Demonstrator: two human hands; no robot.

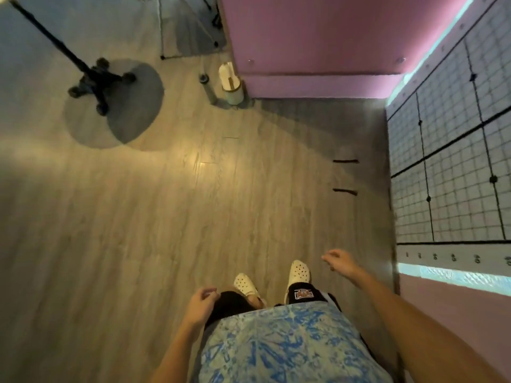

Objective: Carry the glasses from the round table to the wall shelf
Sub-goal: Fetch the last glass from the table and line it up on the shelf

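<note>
- Both hands are empty: the left hand (201,301) hangs at the hip with its fingers (208,292) loosely curled around nothing, and the right hand (339,262) swings out front with fingers (328,257) slack and partly spread.
- No glasses show anywhere in view, and neither does a wall shelf; where they lie cannot be told from here.
- The nearest clue is the black pedestal base (96,84) at upper left, its pole running off the top-left corner towards a pale edge that may be the round tabletop above; its round shadow (116,106) spreads on the wooden floor (138,217).
- That base lies ahead and to the left, well apart from both hands, with the left hand on the nearer side.
- To the right stands a gridded wall panel (453,161), with a pink wall (304,31) ahead.
- Judgement: this is a walking stretch with nothing carried, likely heading to fetch a glass.
</note>
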